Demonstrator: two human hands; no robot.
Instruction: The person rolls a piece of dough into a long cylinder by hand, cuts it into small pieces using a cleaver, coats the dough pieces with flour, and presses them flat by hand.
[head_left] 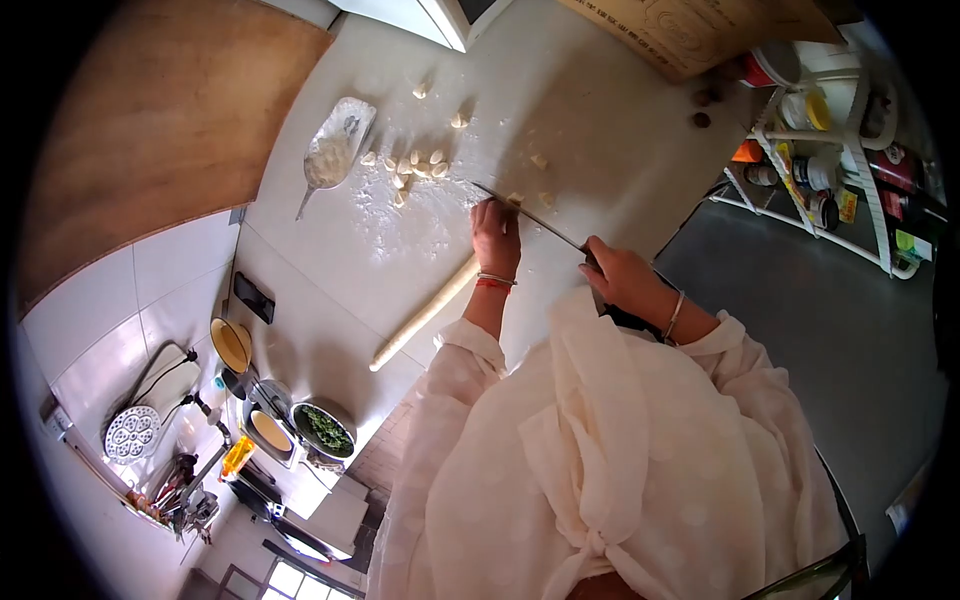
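Observation:
My right hand (632, 284) is closed round the handle of a knife (541, 222), whose blade runs up and left past my other hand's fingertips. My left hand (496, 240) has its fingers curled over the upper end of a long dough rope (425, 312), which lies slantwise on the worktop. One cut dough piece (515, 198) sits by the blade, and two more lie just beyond it. Farther off, several small dough pieces (420, 168) are scattered on a floury patch. The fingertips of my left hand are partly hidden.
A metal scoop (340, 140) with flour lies on the worktop (600, 100). A phone (254, 298) rests by the tiled wall. At lower left are a bowl of chopped greens (324, 430) and a yellow bowl (231, 345). A rack of jars (840, 160) stands at right.

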